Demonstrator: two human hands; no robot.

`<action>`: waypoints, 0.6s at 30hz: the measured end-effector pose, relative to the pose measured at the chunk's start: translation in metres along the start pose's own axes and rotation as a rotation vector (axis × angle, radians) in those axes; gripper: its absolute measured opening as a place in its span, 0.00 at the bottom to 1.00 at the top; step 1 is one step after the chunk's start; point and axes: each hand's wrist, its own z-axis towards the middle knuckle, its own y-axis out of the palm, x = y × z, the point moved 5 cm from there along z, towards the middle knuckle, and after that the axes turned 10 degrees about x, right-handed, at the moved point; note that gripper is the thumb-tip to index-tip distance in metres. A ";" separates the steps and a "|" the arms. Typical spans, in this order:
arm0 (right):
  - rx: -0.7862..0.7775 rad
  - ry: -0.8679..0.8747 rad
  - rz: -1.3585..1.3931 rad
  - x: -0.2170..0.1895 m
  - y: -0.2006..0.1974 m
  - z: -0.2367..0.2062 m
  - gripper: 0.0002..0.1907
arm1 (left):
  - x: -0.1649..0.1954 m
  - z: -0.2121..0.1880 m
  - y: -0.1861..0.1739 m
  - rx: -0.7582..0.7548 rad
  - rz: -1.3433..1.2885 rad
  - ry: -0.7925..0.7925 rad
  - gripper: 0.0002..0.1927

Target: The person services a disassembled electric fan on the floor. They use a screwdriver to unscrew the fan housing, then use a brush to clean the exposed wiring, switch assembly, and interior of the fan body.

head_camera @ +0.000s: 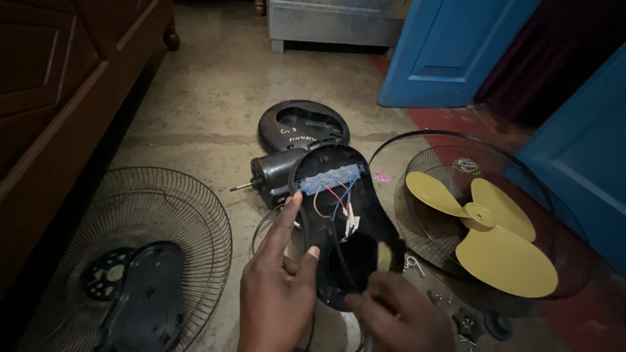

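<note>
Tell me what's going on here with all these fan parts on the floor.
A person has a pedestal fan in pieces on a concrete floor. Their left hand steadies an open black housing with exposed coloured wires, while the right hand holds a small brush against it. The motor lies just behind. A wire grille lies to the left, and the yellow blade rests in the other grille on the right.

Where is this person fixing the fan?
Probably on the floor of a room at home: bare concrete floor, dark wooden furniture on one side, and blue doors nearby. Fan parts lie all around.
</note>
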 end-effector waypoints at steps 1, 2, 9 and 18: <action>0.048 -0.388 -0.070 -0.012 -0.002 -0.003 0.14 | 0.000 0.000 0.000 -0.013 -0.004 -0.015 0.42; 0.070 -0.344 -0.059 -0.003 -0.005 -0.001 0.13 | -0.001 0.000 0.001 -0.018 -0.006 -0.034 0.42; -0.221 0.265 0.252 0.035 0.004 0.007 0.06 | 0.004 0.000 -0.001 0.005 0.022 0.006 0.43; 0.152 0.148 0.265 -0.002 -0.013 0.007 0.15 | 0.002 -0.001 0.001 -0.057 0.061 -0.119 0.42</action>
